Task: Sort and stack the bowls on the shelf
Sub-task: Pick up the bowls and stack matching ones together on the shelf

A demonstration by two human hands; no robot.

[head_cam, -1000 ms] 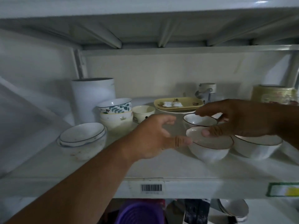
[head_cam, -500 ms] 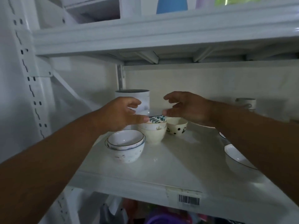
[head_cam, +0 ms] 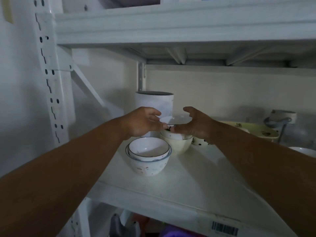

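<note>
A stack of bowls stands at the shelf's back left, with a white leaf-patterned bowl (head_cam: 176, 119) on top of a cream bowl (head_cam: 177, 144). My left hand (head_cam: 142, 122) pinches the top bowl's left rim between thumb and fingers. My right hand (head_cam: 195, 124) cups the bowl's right side. Its thumb touches the bowl's front, and its fingers curl apart above the rim. In front of that stack, a blue-rimmed white bowl (head_cam: 148, 146) sits nested in a larger speckled bowl (head_cam: 148, 166). My right wrist half hides a small dotted cup (head_cam: 199, 142).
A tall white canister (head_cam: 154, 103) stands behind the stack. At the right are a yellow dish (head_cam: 256, 130), a small pot (head_cam: 282, 115) and the edge of a white bowl (head_cam: 302, 150). The white shelf (head_cam: 196, 182) has an upright post (head_cam: 51, 79) at left and another shelf close overhead.
My view swung left from the shelf's right-hand bowls. Both hands moved from a white bowl there to the back-left stack and came down around its top bowl.
</note>
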